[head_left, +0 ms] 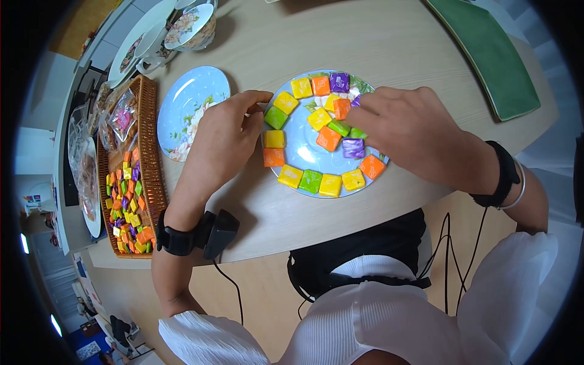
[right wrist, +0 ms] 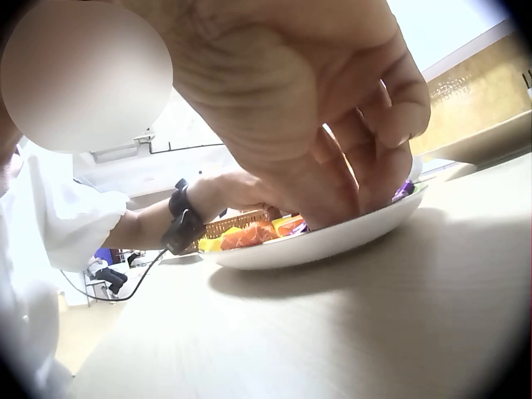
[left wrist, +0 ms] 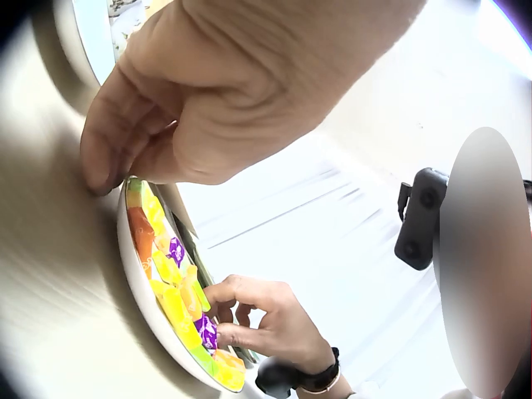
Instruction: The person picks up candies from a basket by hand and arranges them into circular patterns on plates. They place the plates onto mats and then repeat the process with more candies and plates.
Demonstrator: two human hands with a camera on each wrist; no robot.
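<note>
A blue floral plate [head_left: 298,143] bears square wrapped candies in yellow, orange, green and purple, several along its rim and others bunched inside. My left hand [head_left: 228,131] is at the plate's left edge; in the left wrist view its thumb and fingertips pinch the rim. Over the plate's right side, my right hand [head_left: 410,125] has curled fingers reaching down among the candies. Its fingertips pinch a green candy [head_left: 357,132], partly hidden by them, just above a purple candy [head_left: 353,148]. An orange candy [head_left: 329,139] lies left of that purple one.
Left of the plate lies another blue floral plate [head_left: 193,91]. A wicker basket [head_left: 149,134] holds many loose candies and bagged items. Floral cups [head_left: 191,30] stand at the back left, and a long green tray [head_left: 486,58] lies at the back right. Cables hang below the table edge.
</note>
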